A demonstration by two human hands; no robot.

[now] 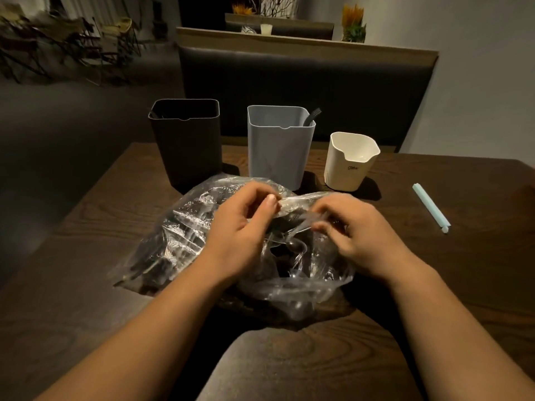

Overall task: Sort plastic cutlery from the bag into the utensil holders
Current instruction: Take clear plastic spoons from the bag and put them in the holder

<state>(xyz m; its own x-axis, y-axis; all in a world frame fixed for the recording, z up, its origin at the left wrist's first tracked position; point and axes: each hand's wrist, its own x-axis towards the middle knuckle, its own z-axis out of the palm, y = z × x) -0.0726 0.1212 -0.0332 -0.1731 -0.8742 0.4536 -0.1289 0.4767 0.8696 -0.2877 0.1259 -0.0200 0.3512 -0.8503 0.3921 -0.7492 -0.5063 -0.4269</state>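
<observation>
Left hand [243, 224] and right hand [357, 231] pinch clear bag [173, 235] film, cutlery [295, 247] inside.

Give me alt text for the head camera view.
The left hand and right hand pinch a clear bag of cutlery on a wooden table. Behind it stand a black holder, a grey holder with one dark utensil, and a white holder.

The tabletop [86, 227] is dark brown with a swirling wood grain, and the bag [179, 235] on it is clear, glossy plastic showing black cutlery [153, 264] inside. Behind it stand a black holder [185, 143], a grey holder [278, 149] with a black fork [312, 115] in it, and a white holder [350, 163] with small dark lettering. A pale blue-green stick [431, 208] lies to the right.
</observation>
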